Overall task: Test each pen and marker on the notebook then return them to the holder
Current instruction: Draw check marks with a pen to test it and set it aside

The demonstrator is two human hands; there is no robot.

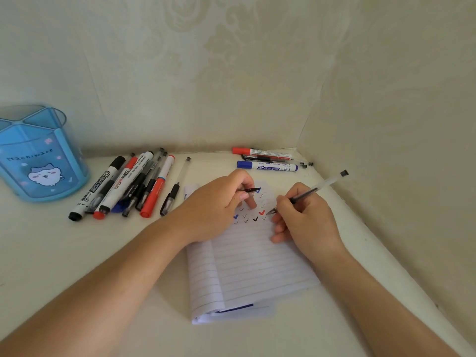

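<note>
The bench [51, 253] sits tight in a corner, with one wall running along the back and another closing in on the right. The notebook [257, 266] lies open near that right wall, so only a narrow strip of bench remains on that side. The widest open room is at the front left, crossed by the left forearm. The blue holder [38, 155] stands at the far left near the back wall. Between it and the notebook lies a loose heap of pens and markers [128, 186], with a single pen [175, 189] just beside it. A red marker [260, 151] and a blue marker [268, 166] lie in the back corner, just past the notebook's far edge. The left grip [219, 204] rests on the upper page, pinching a dark pen cap [251, 189] while a fingertip presses the paper. The right grip [306, 217] is curled around a clear gel pen [316, 188]. The pen slants up towards the right wall, with its tip at the page beside a patch of small check marks [255, 218].
</note>
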